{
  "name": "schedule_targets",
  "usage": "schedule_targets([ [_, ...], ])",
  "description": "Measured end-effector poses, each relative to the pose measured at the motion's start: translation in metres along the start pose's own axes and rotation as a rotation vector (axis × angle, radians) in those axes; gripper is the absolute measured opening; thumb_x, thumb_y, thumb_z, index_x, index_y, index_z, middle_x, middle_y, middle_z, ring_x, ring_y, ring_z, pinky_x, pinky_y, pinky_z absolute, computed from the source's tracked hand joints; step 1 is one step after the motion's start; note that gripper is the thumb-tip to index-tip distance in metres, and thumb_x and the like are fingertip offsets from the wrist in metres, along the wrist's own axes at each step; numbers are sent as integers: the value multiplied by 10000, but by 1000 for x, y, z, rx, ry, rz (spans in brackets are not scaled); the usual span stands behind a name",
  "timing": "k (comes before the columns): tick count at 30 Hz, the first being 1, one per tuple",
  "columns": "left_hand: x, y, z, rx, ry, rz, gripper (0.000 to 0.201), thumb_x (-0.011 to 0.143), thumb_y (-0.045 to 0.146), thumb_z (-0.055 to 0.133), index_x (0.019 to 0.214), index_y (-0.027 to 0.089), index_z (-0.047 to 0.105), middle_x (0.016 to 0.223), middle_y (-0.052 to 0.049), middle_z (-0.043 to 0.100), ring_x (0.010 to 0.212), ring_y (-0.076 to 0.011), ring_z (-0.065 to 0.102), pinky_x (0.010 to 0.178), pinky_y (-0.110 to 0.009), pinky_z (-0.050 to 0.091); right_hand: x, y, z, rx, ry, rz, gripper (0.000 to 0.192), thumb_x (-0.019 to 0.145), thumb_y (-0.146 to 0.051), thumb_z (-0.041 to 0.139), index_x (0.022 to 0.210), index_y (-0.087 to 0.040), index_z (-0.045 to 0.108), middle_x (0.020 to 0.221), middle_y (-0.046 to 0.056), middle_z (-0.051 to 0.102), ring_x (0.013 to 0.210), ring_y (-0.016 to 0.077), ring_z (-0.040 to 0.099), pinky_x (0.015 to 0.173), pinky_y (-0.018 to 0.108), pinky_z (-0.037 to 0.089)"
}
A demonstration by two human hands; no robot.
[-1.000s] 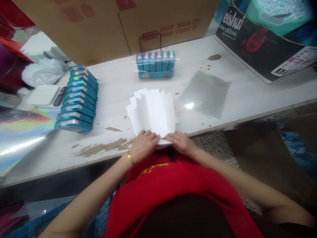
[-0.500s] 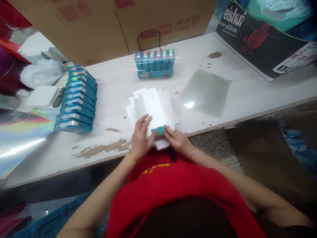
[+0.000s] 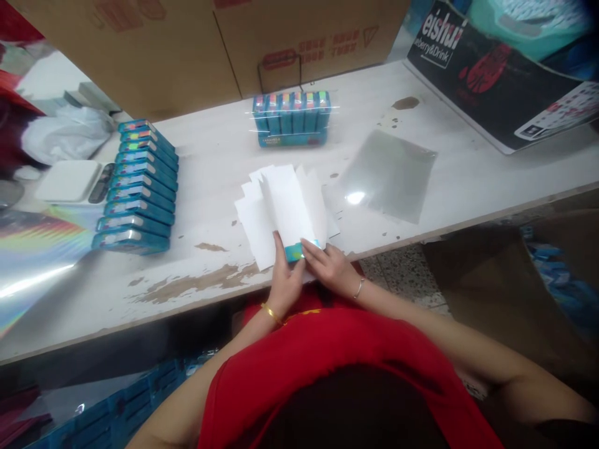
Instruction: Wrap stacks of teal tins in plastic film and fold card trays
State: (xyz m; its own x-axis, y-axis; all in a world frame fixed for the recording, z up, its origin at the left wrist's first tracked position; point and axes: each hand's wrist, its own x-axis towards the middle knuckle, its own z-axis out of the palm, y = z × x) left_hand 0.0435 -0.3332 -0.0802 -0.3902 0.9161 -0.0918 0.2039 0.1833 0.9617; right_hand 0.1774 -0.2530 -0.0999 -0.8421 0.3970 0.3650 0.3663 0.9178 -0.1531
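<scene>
Near the table's front edge lies a fanned stack of white sheets [image 3: 255,218]. On top is a white folded card [image 3: 287,199] with a blue-green printed strip [image 3: 294,252] at its near end. My left hand [image 3: 286,284] grips the card's near left corner, the thumb at the strip and one finger stretched along the side. My right hand [image 3: 331,268] closes on the strip's right part, with fingers laid across it. What lies under the fingers is hidden.
A row of blue packs [image 3: 140,196] stands at left, beside a white scale [image 3: 68,181]. A film-wrapped blue bundle [image 3: 292,121] sits behind the sheets. Clear plastic film [image 3: 393,178] lies to the right. A cardboard box [image 3: 187,56] and a black printed carton [image 3: 486,81] line the back.
My left hand has come down and right from above the sheets to the card's near left corner. My right hand stays at the strip. The view has shifted slightly.
</scene>
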Motion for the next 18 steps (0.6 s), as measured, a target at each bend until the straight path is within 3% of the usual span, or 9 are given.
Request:
schedule_targets([
  [3, 0, 5, -8, 215, 40, 41, 751, 918, 325, 440, 1483, 199, -38, 1559, -111, 83, 1420, -231, 174, 1156, -427, 215, 3, -3, 3, -35, 43, 77, 240, 934, -207, 441, 1093, -190, 620, 1165, 102, 616, 725, 197, 469, 618, 348, 398],
  [5, -1, 12, -16, 393, 92, 171, 776, 899, 329, 479, 1478, 174, -13, 1549, -158, 102, 1427, -261, 131, 1144, -480, 216, 6, -5, 4, -65, 46, 113, 214, 932, -191, 437, 921, -198, 651, 1012, 86, 634, 712, 193, 453, 599, 334, 377],
  [7, -2, 21, -25, 627, 102, 351, 662, 877, 316, 521, 1443, 194, 201, 1507, -157, 251, 1413, -293, 175, 1135, -547, 174, 10, -7, 4, -70, 26, 124, 234, 934, -190, 430, 835, -194, 641, 924, 83, 612, 714, 195, 443, 587, 329, 368],
  [10, 4, 38, -33, 1001, -107, 529, 257, 872, 197, 492, 1109, 210, 591, 1132, -97, 626, 1216, -278, 470, 1131, -591, 117, 11, -7, 4, -54, 9, 130, 237, 934, -179, 419, 829, -189, 631, 907, 86, 599, 730, 202, 451, 592, 331, 383],
  [12, 12, 47, -34, 1168, -263, 568, 229, 855, 110, 450, 855, 194, 662, 766, -48, 654, 948, -229, 590, 1145, -559, 140, 8, -6, 2, -9, 38, 125, 235, 925, -135, 404, 891, -197, 628, 1028, 85, 605, 760, 202, 480, 619, 338, 417],
  [14, 20, 52, -34, 1253, -321, 614, 291, 834, 70, 427, 703, 191, 658, 577, -18, 577, 737, -192, 579, 1155, -523, 177, 5, -7, -5, 120, 120, 133, 249, 918, -141, 422, 1095, -215, 581, 1250, 92, 529, 869, 217, 522, 699, 363, 468],
  [16, 25, 55, -35, 1296, -297, 673, 317, 827, 58, 414, 661, 191, 649, 552, -7, 557, 645, -169, 544, 1155, -507, 201, 2, -11, -14, 328, 267, 274, 476, 910, -220, 482, 1369, -233, 355, 1441, 122, 337, 1023, 244, 524, 801, 402, 498],
  [18, 27, 57, -36, 1322, -232, 730, 327, 835, 50, 399, 667, 190, 641, 574, 0, 564, 620, -154, 530, 1155, -497, 204, 4, -16, -21, 583, 384, 495, 739, 895, -314, 529, 1472, -247, 74, 1510, 148, 188, 1132, 253, 499, 862, 412, 510],
])
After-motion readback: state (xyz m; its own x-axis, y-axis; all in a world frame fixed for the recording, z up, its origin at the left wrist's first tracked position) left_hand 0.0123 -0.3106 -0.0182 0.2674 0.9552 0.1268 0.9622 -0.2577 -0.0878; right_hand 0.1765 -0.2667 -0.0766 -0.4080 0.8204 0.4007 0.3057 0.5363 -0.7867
